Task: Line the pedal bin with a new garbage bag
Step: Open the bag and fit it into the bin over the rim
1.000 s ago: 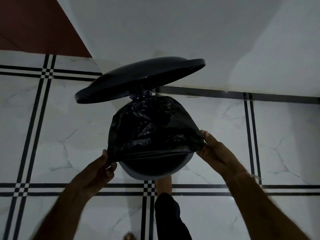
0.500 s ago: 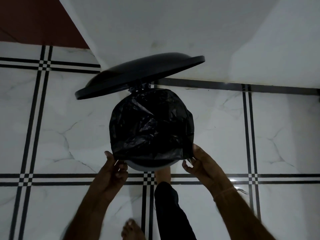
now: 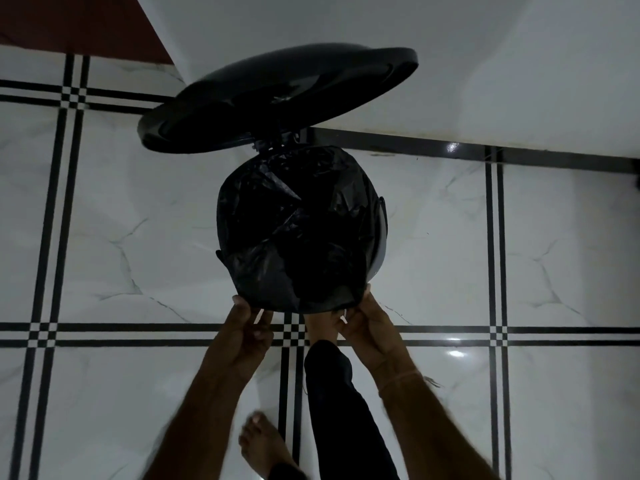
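A round pedal bin [image 3: 380, 233] stands on the tiled floor below me, its dark lid [image 3: 277, 98] tipped up at the back. A crumpled black garbage bag [image 3: 294, 223] is stretched over the bin's mouth and hides nearly all of the rim. My left hand [image 3: 247, 327] pinches the bag's edge at the near left of the rim. My right hand [image 3: 363, 322] grips the bag's edge at the near right. A bare foot [image 3: 320, 329] rests against the bin's front, between my hands; the pedal itself is hidden.
White marble-look floor tiles [image 3: 138, 237] with black grid lines surround the bin. A white wall [image 3: 485, 64] with a dark skirting strip [image 3: 450, 148] runs right behind it. My other bare foot [image 3: 263, 445] stands nearer to me. A dark red surface [image 3: 69, 22] shows at top left.
Both hands slid along the rim from its sides to the near front, pulling the bag's edge forward and down. The grey near rim that showed before is now covered.
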The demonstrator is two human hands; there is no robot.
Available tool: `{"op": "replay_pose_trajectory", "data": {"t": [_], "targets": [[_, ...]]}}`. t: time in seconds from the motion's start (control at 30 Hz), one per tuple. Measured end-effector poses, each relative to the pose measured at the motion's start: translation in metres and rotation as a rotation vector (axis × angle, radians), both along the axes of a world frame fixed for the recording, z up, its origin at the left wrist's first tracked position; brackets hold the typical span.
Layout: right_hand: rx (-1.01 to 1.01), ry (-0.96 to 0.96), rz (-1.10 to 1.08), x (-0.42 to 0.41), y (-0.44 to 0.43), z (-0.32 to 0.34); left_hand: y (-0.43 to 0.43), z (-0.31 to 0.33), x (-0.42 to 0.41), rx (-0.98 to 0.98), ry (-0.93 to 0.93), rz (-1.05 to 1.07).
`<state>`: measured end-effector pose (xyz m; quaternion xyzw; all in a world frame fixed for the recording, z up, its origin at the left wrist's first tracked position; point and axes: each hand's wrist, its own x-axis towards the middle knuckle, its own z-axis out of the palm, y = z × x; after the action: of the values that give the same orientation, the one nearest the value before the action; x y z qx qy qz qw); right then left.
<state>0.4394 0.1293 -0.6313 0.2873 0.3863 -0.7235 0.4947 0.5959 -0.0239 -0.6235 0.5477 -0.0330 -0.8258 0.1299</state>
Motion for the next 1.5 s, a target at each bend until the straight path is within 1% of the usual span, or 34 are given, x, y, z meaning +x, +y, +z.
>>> {"op": "replay_pose_trajectory", "data": {"t": [0.07, 0.23, 0.37, 0.5, 0.63, 0.73, 0.8, 0.87, 0.93, 1.03, 1.1, 1.17, 1.3, 1.4, 1.5], "targets": [[0.018, 0.06, 0.008, -0.003, 0.0, -0.007, 0.001, -0.002, -0.009, -0.017, -0.047, -0.008], [0.056, 0.073, 0.033, -0.02, -0.002, -0.011, -0.002, -0.006, -0.018, -0.015, -0.151, -0.041], [0.047, 0.132, 0.049, -0.039, 0.002, -0.011, -0.005, -0.006, -0.016, -0.056, -0.149, -0.094], [0.031, 0.233, 0.138, -0.053, 0.008, -0.012, -0.009, -0.005, -0.016, -0.031, -0.105, -0.081], [-0.009, 0.204, 0.15, -0.064, 0.009, -0.021, -0.012, -0.008, -0.017, 0.023, -0.075, -0.044], [0.003, 0.208, 0.1, -0.068, 0.001, -0.025, -0.013, -0.011, -0.017, 0.024, -0.069, -0.028], [0.008, 0.2, 0.006, -0.071, -0.005, -0.02, -0.012, -0.011, -0.017, 0.027, -0.047, -0.016], [0.036, 0.13, -0.071, -0.074, -0.009, -0.011, -0.013, -0.012, -0.014, 0.029, -0.003, 0.037], [0.024, 0.063, -0.102, -0.08, -0.009, -0.006, -0.017, -0.009, -0.013, 0.012, 0.025, 0.056], [-0.023, 0.046, -0.162, -0.095, -0.001, -0.01, -0.026, -0.01, -0.014, 0.009, -0.009, 0.043], [0.0, 0.073, -0.176, -0.113, -0.003, -0.009, -0.031, -0.013, -0.013, -0.002, 0.01, 0.034], [0.028, 0.129, -0.098, -0.126, -0.014, -0.003, -0.038, -0.015, -0.01, -0.01, 0.031, 0.026], [0.226, 0.136, 0.036, -0.134, -0.034, -0.01, -0.037, -0.009, -0.015, -0.047, -0.094, -0.022], [0.339, 0.239, 0.077, -0.134, -0.039, -0.013, -0.04, -0.003, -0.021, -0.11, -0.163, -0.027], [0.454, 0.33, 0.123, -0.129, -0.044, -0.008, -0.053, 0.005, -0.028, -0.242, -0.249, -0.037]]}}
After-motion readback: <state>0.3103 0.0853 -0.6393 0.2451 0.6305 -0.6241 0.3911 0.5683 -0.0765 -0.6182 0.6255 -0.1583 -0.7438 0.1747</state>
